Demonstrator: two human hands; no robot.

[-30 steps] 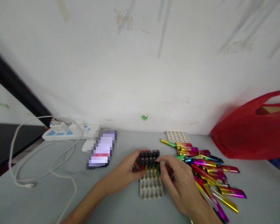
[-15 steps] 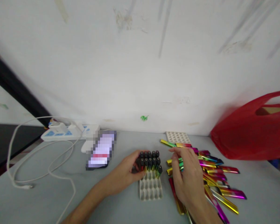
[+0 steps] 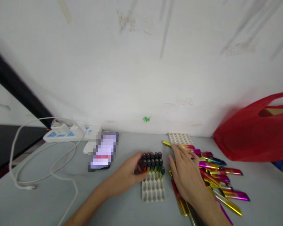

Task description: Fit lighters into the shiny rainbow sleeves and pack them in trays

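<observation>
A pale tray [image 3: 153, 191] with a grid of pockets lies on the table in front of me. In its far rows stand several slim, shiny tubes with black tips [image 3: 152, 162], which look like vape pens. My left hand [image 3: 129, 171] is curled round the tray's far left side, thumb in front and fingers partly hidden behind the tubes. My right hand [image 3: 186, 175] lies over a loose pile of flat metallic tubes [image 3: 217, 179] coloured gold, red, green and purple. Its fingers are apart, reaching toward a yellow-green tube [image 3: 166, 143] at the pile's far edge.
Behind the pile, another pale pocketed tray [image 3: 180, 138] lies by the wall. A red bag [image 3: 252, 135] stands at the right. To the left are a phone [image 3: 105, 150], a white power strip [image 3: 68, 135] and a looping white cable [image 3: 54, 172].
My right hand has moved slightly forward and left over the pile, its fingers stretching further out. My left hand has stayed at the tray.
</observation>
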